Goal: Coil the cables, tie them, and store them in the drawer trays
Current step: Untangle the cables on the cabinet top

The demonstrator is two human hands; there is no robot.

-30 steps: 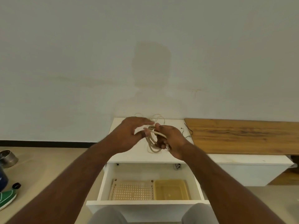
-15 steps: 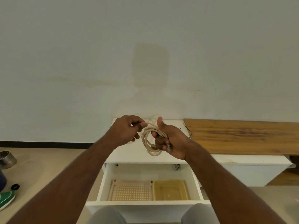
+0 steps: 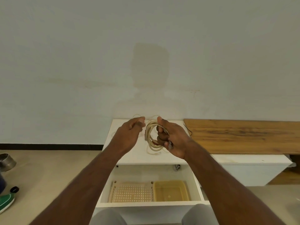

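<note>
Likely a sparsely furnished home room: plain white wall (image 3: 97,54), low white cabinet (image 3: 138,153) with open drawer (image 3: 151,203), wooden board (image 3: 243,135), green shoe (image 3: 6,201) on beige floor (image 3: 48,168).

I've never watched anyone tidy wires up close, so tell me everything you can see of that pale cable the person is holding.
The cream cable looks like smooth, rubbery cord wound into several loose loops, hanging roughly upright above the white cabinet top. The right hand grips the coil's right side, with fingers through the loops. A strand runs from its top toward the closed left hand, which seems to pinch it. No tie is visible. More thin pale wire lies behind, near the wall.
</note>
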